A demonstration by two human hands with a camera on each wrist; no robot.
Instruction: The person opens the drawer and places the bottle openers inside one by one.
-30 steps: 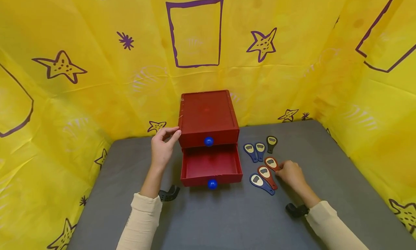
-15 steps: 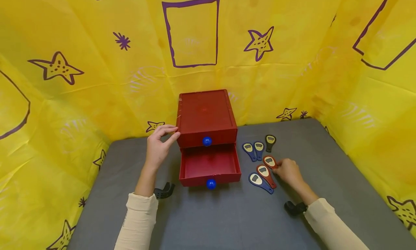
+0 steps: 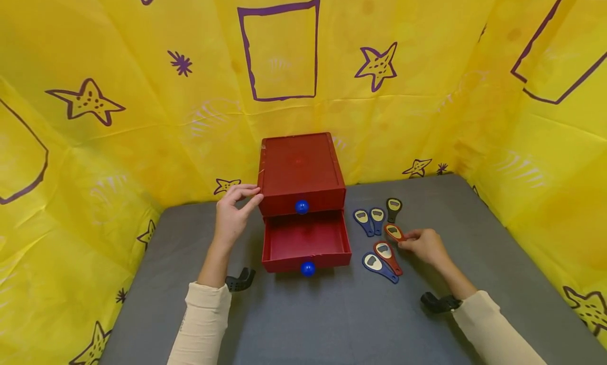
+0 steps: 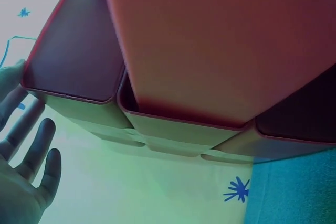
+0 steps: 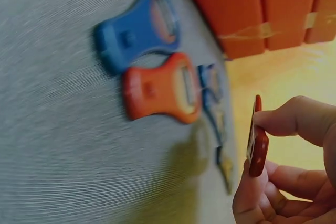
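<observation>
My right hand [image 3: 428, 246] pinches a red bottle opener [image 3: 394, 232] between thumb and fingers. In the right wrist view that opener [image 5: 258, 142] is edge-on and lifted off the table. Below it in the head view lie another red bottle opener [image 3: 387, 252] and a blue bottle opener [image 3: 378, 265]. Farther back are two more blue openers [image 3: 362, 218] and a black opener [image 3: 393, 207]. With its fingers fairly straight, my left hand [image 3: 231, 215] touches the left front corner of the red drawer unit [image 3: 301, 165]. The unit's lower drawer [image 3: 308, 244] is pulled out and has nothing in it.
Round blue knobs [image 3: 302, 207] sit on both drawer fronts. The unit stands on a grey table [image 3: 327, 323], near the yellow cloth backdrop [image 3: 213, 144] that rises behind and at the sides.
My right hand has raised the red bottle opener from its place beside the other red one. My left hand stays at the drawer unit. The head view shifts slightly.
</observation>
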